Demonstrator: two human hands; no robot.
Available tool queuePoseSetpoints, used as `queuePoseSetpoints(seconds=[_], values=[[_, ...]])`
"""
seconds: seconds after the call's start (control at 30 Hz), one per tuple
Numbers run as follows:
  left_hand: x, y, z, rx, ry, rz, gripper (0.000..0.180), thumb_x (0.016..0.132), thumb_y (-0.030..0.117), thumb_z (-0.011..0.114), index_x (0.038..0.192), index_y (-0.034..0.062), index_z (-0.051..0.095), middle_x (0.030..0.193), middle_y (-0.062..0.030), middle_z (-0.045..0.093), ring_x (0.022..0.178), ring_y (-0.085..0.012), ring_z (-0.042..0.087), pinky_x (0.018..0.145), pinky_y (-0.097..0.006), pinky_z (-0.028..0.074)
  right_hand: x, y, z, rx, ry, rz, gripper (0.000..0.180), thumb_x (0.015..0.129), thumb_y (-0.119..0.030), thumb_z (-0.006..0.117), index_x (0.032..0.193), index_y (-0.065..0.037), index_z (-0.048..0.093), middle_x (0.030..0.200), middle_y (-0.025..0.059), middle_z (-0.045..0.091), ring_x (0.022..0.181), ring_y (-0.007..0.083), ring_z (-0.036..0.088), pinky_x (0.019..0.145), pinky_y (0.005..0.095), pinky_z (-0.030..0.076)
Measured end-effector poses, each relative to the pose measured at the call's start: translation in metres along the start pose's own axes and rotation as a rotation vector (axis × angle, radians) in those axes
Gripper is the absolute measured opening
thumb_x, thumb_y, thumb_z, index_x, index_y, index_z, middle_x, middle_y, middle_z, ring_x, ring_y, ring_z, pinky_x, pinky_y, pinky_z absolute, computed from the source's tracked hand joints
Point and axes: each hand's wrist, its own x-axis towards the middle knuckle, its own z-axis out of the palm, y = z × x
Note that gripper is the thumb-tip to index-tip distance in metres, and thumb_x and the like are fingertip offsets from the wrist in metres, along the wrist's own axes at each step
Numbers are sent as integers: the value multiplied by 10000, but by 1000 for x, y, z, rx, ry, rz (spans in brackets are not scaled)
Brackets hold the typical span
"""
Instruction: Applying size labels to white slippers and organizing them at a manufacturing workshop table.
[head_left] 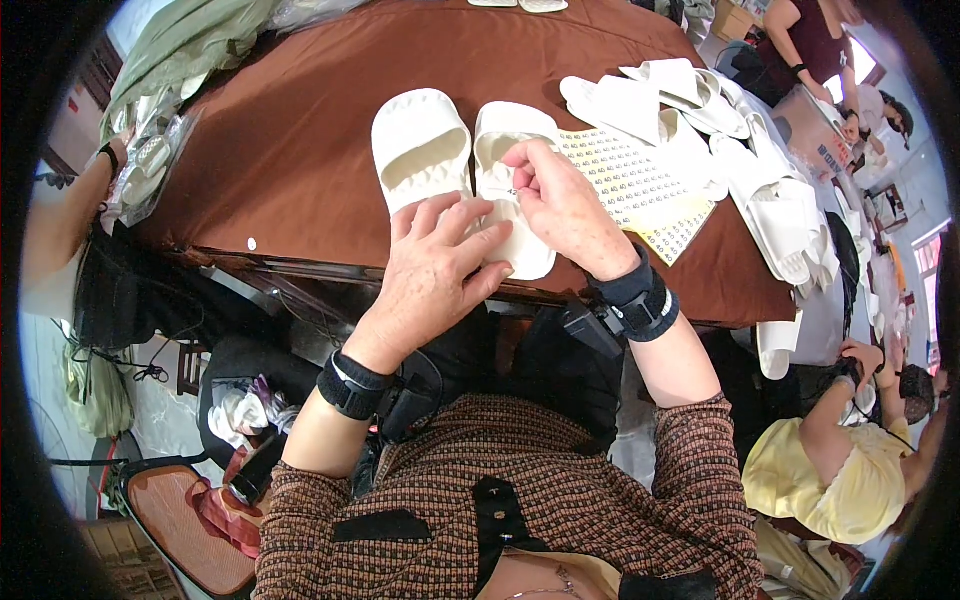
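A pair of white slippers lies side by side on the brown cloth, the left slipper (425,130) and the right slipper (528,250). Across their heel ends rests my left hand (430,255), fingers spread and holding nothing. My right hand (565,205) is over the right slipper, thumb and fingers pinched together. A tiny sticker with a dark print (514,192) shows at its fingertips, against the insole. Partly under the right forearm side lies a sheet of small printed stickers (630,175), white and yellow.
A pile of white slippers (770,200) covers the table's right side. Bagged slippers (150,165) are at the left edge near another person's arm (70,225). A person in yellow (830,470) works at right. The brown tablecloth (290,150) ends just before my body.
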Motion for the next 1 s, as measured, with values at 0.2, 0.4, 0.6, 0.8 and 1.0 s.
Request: queuePoseSetpoints(seconds=[0.2,0.4,0.6,0.8,1.0], values=[[0,-1,1,-12,23,12,340,844,308,751,1147,162,705,1262,-43,612,1211,-300,533,1048,-498,365,-1,-3,-2,-15,-16,-5,232,899,7,547,1130,-17,547,983,205,648,955,388,628,836,469,504],[0,-1,2,-9,23,11,343,840,307,758,1148,164,707,1261,-45,613,1211,-300,535,1049,-501,368,0,-1,-1,-51,-6,-13,271,882,52,518,1145,-1,551,917,132,610,848,267,621,770,373,513],[-1,-1,2,-7,21,4,345,839,307,760,1149,168,705,1260,-45,614,1212,-300,536,1047,-507,373,-1,1,-1,-24,-11,1,278,885,49,524,1158,0,548,912,117,604,834,225,609,757,347,509],[0,-1,1,-4,18,4,345,841,309,757,1151,169,699,1260,-44,613,1211,-300,537,1043,-509,376,-1,0,-1,49,14,43,266,894,46,525,1155,0,544,912,130,613,840,241,620,759,361,510],[0,-1,1,4,12,7,352,839,303,754,1156,162,698,1268,-43,610,1220,-297,531,1042,-499,375,-4,-4,0,-114,51,-65,225,910,27,534,1132,-4,536,893,166,633,836,299,640,760,386,512]])
